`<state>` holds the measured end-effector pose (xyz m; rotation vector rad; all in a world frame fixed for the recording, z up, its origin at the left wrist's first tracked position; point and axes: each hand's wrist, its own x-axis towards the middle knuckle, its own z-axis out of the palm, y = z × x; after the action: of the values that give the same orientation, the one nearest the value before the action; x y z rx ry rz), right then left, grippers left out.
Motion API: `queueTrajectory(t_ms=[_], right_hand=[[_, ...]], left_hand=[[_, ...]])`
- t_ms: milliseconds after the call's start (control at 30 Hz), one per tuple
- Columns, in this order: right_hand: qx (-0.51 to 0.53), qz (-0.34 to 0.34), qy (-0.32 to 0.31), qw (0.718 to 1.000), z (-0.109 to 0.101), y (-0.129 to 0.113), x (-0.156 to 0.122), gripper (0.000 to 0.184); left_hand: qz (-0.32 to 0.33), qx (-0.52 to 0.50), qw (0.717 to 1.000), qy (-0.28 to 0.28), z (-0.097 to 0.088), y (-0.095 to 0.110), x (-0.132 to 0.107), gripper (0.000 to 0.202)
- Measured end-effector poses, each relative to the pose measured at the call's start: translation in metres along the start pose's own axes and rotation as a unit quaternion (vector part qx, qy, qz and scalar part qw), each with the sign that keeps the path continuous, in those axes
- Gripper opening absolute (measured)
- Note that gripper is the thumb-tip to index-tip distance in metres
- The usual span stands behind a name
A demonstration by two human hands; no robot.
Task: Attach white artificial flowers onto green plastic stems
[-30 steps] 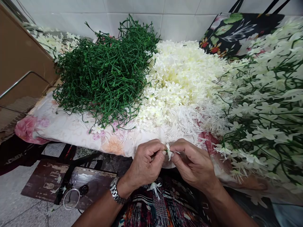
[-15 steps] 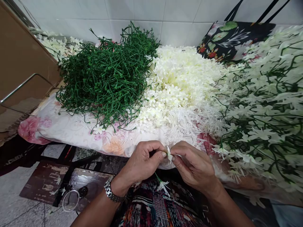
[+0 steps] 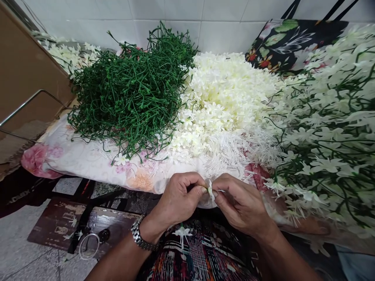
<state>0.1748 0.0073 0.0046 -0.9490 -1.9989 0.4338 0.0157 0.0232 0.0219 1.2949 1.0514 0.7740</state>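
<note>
My left hand (image 3: pixel 178 201), with a metal watch on its wrist, and my right hand (image 3: pixel 238 203) meet fingertip to fingertip over my lap. Both pinch one small white artificial flower (image 3: pixel 210 190), which seems to sit on a thin green stem in the left fingers. A second white flower (image 3: pixel 182 232) hangs below the left hand over my patterned clothing. Just beyond the hands lie white stamen pieces (image 3: pixel 234 150), a heap of loose white blossoms (image 3: pixel 225 93) and a heap of bare green stems (image 3: pixel 131 91), all on a floral cloth (image 3: pixel 88 160).
Finished green sprays with white flowers (image 3: pixel 331 128) pile up on the right. A dark floral bag (image 3: pixel 290 41) leans on the tiled wall. A brown board with a metal bar (image 3: pixel 26 78) stands at left. A dark board with a ring (image 3: pixel 88 246) lies on the floor.
The hands keep pinching the flower with only slight finger shifts. The flower hanging below the left hand has swung a little to the left. The camera tilted slightly.
</note>
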Motion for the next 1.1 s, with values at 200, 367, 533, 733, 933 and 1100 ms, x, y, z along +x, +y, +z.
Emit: queueTrajectory(t_ms=[200,367,533,733,933,1100], right_hand=[[0.000,0.005,-0.006,1.000,0.002,0.001,-0.002,0.015],[-0.011,0.006,-0.002,1.000,0.002,0.001,-0.002,0.016],[-0.025,0.006,-0.011,1.000,0.002,0.002,-0.003,0.017],[-0.031,0.006,-0.015,0.999,0.002,0.003,-0.004,0.017],[-0.033,0.006,-0.019,0.999,0.002,0.003,-0.004,0.017],[-0.033,0.007,-0.016,0.999,0.003,0.004,-0.004,0.015]], left_hand=[[0.050,0.073,0.996,0.034,0.004,-0.004,0.000,0.018],[0.094,0.131,0.986,0.048,0.004,-0.007,0.000,0.019],[0.146,0.177,0.972,0.046,0.005,-0.008,0.003,0.021],[0.163,0.199,0.965,0.050,0.006,-0.009,0.004,0.022],[0.159,0.210,0.963,0.051,0.008,-0.011,0.004,0.022],[0.136,0.190,0.971,0.047,0.006,-0.008,0.005,0.021]])
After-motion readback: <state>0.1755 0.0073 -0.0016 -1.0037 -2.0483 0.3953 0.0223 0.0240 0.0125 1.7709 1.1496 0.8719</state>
